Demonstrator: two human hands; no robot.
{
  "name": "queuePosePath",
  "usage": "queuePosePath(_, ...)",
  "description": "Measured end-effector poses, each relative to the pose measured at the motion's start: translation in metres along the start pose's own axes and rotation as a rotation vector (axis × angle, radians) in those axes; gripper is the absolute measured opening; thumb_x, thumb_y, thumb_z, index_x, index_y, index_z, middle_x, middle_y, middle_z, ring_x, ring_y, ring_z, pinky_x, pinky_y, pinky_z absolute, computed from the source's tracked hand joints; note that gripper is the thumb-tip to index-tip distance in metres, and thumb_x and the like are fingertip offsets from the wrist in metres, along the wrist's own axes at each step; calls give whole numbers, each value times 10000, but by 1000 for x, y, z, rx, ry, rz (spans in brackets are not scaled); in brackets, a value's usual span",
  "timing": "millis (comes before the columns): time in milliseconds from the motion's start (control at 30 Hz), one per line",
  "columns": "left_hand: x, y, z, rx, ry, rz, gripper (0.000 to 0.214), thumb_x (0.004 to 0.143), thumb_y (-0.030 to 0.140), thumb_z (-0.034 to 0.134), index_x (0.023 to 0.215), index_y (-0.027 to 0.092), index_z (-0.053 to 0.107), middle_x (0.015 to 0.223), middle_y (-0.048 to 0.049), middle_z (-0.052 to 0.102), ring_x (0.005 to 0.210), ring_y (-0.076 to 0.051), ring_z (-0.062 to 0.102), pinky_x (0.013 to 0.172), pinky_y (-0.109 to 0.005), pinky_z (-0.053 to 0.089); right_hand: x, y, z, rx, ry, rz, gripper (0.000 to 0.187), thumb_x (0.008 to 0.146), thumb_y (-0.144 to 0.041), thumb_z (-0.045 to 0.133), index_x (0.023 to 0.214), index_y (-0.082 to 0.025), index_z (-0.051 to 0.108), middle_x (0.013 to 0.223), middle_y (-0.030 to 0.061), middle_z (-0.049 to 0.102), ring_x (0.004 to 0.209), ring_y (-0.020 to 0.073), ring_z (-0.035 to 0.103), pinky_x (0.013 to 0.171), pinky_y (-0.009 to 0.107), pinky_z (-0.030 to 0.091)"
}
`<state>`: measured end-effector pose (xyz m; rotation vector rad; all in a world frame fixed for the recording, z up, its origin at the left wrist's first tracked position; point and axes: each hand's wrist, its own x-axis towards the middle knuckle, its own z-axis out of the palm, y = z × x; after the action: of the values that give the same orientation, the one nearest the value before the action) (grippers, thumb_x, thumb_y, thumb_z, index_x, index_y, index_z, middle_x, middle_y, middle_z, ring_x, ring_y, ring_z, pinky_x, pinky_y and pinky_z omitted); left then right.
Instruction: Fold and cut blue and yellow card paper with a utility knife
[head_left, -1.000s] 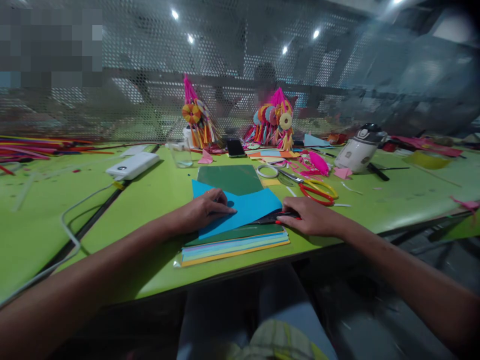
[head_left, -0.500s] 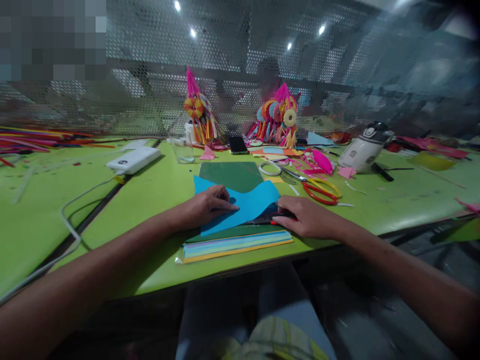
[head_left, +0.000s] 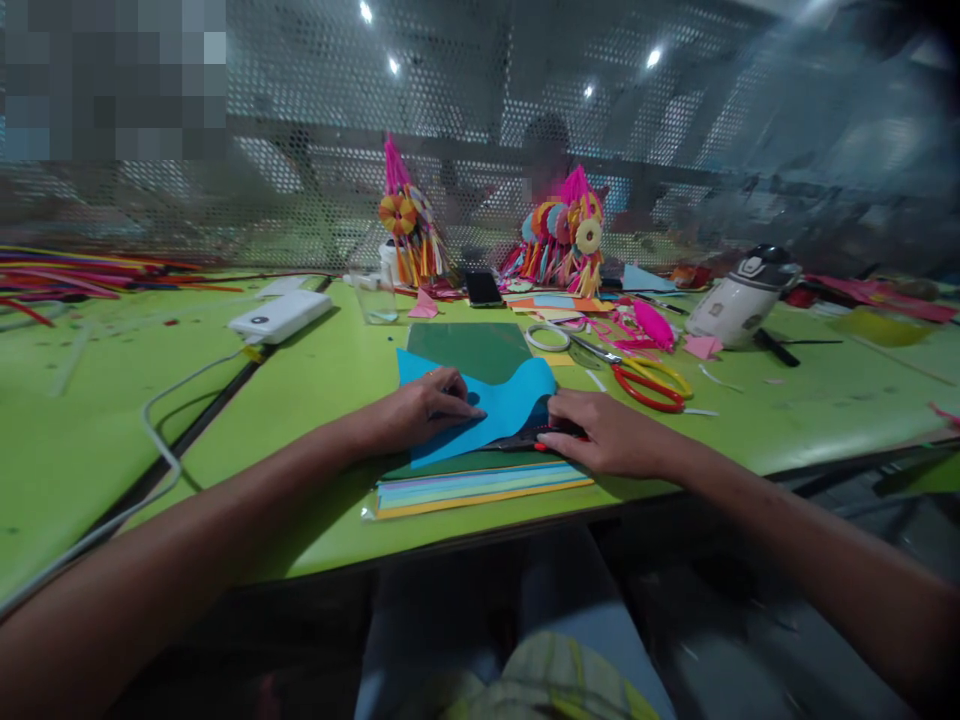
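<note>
A sheet of blue paper [head_left: 504,402] lies over a dark green board [head_left: 472,345], its right part curling upward. My left hand [head_left: 431,408] rests on the sheet's left half, fingers bunched and pressing it down. At the right edge, my right hand [head_left: 600,432] is closed around dark scissors with red on the handle [head_left: 541,443]. Their blades point left along the sheet's lower right part. My fingers cover much of the handles. In front of the board lie layered coloured paper sheets [head_left: 480,487] in a clear sleeve.
Larger scissors with red and yellow handles [head_left: 649,388] lie right of the board, beside a white tape roll [head_left: 547,337]. Behind are a phone [head_left: 484,289], a clear cup [head_left: 375,300] and tasselled paper ornaments [head_left: 559,230]. A white power bank [head_left: 281,317] is left, a bottle [head_left: 739,298] right.
My right hand and the scissors have moved slightly left along the blue paper, whose right part curls a little more. My left hand stays put on the sheet. The view has shifted slightly.
</note>
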<state>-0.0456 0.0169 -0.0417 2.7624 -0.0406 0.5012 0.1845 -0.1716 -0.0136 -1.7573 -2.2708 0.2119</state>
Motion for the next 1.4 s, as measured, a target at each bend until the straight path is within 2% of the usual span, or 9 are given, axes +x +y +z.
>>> queuePosePath(233,-1,-2,2,5,-10,21,281,947,250,509,1165,264,688,987,-82,565,925,-170,553,820,-314,491,3,-7,-2,0,-26,3,192,929,-335,517,823,-176,501,826,42,537,730,159,493,658,279,331)
queuePosePath(433,0,0,1,-4,9,19,265,947,264,516,1128,243,708,953,-78,564,894,-160,543,802,-290,482,9,-12,-2,-10,-52,-6,210,936,-334,506,796,-180,473,790,27,519,708,150,475,647,275,318)
queuePosePath(1400,0,3,3,-26,28,12,267,935,229,516,1106,235,721,971,-102,571,906,-183,537,800,-320,481,22,-28,3,10,-93,-28,215,934,-354,502,806,-182,494,791,38,560,721,165,495,649,287,312)
